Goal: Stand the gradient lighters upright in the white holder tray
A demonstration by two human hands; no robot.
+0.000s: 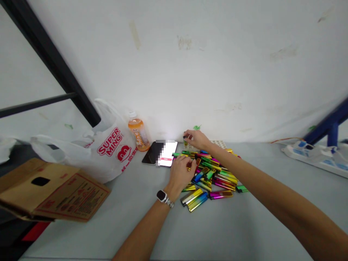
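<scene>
Several shiny metallic lighters (201,174) in gold, green, blue and pink lie in a loose pile on the grey table. My left hand (181,171), with a watch on the wrist, is over the pile's left side, its thumb and fingers closed round a reddish-gold lighter, partly hidden. Farther back, my right hand (196,139) pinches a small dark object at its fingertips, too small to name. Beneath and behind it, a pale sheet with small printed shapes (219,144) lies by the wall, partly covered by my forearm.
Left of the pile, a lit phone or tablet (168,156) lies near an orange drink bottle (139,135). A white plastic bag (111,152) and an open cardboard box (73,195) stand farther left. A white power strip (315,156) is at the right, by a blue frame (332,135).
</scene>
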